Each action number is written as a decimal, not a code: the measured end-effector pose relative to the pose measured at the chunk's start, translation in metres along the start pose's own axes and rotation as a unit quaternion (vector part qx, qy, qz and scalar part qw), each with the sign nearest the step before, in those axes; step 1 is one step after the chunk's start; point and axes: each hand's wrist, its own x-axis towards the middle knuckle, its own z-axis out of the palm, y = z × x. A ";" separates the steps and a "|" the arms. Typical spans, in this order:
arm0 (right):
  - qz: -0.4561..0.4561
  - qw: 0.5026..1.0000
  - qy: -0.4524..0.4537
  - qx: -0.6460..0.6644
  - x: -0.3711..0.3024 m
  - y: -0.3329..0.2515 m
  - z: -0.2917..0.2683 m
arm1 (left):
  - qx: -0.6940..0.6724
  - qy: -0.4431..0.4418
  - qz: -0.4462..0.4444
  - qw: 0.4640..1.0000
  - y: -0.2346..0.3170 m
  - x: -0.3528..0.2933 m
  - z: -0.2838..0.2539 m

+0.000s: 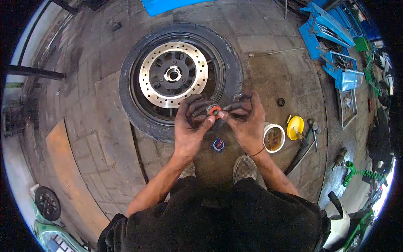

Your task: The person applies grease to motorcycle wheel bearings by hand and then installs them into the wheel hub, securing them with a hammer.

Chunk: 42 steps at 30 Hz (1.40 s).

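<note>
Between both hands, in front of my body, is a small bearing [215,111] with an orange-red ring face. My left hand [189,126] pinches its left side, thumb at the lower edge. From the other side, my right hand [247,124] grips it with thumb and fingertips. Blackened fingers partly hide the bearing. Just beyond the hands, a motorcycle wheel lies flat, its black tyre [230,54] around a drilled brake disc [147,84] and an open centre hub [173,74]. On the floor below the hands lies a small blue packet [218,145].
To the right stand a white tub [283,138] of brownish grease and a yellow lid [295,124]. A black ring [281,101] lies farther off. An opened blue toolbox [351,80] is at the far right, with a green coiled hose [364,172] nearer. A brown board [73,172] lies left.
</note>
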 end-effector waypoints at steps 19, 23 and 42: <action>0.061 0.994 -0.090 0.023 0.011 -0.007 0.000 | 0.111 -0.018 0.008 0.994 0.016 0.007 -0.015; -0.022 0.994 -0.059 -0.094 0.007 -0.010 0.008 | 0.109 -0.013 0.015 0.994 0.016 0.010 -0.023; 0.014 0.988 -0.130 -0.079 0.030 -0.065 0.030 | 0.123 -0.082 0.090 0.985 0.053 0.029 -0.061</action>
